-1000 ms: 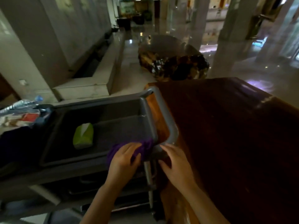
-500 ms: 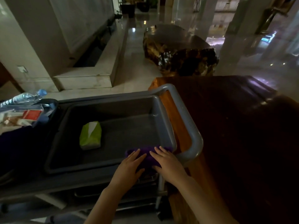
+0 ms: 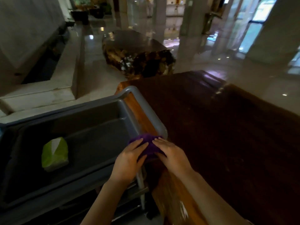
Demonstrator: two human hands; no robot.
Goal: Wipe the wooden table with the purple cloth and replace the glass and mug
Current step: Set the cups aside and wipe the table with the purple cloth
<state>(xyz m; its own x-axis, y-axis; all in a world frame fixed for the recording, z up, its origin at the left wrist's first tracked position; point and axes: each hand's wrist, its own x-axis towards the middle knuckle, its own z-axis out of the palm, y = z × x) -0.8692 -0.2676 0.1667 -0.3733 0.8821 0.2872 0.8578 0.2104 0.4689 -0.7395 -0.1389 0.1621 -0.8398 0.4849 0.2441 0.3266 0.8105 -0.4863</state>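
Observation:
The purple cloth (image 3: 148, 144) is bunched over the near right corner of a grey cart's handle. My left hand (image 3: 128, 159) grips the cloth's left side, thumb underneath it. My right hand (image 3: 170, 155) presses on its right side with fingers spread on top. The dark wooden table (image 3: 219, 127) stretches to the right of the cart, its lighter edge touching the handle. No glass or mug is in view.
The grey cart tray (image 3: 90, 132) on the left holds a green and white packet (image 3: 54, 154). The cart's grey handle (image 3: 146, 108) runs along the table edge. A dark stone block (image 3: 138, 54) sits on the glossy floor beyond. A stone ledge (image 3: 48, 88) lies at far left.
Both hands now hold the cloth at the handle's corner, closer to the table; a second ago only my left hand was on it. The view has shifted right.

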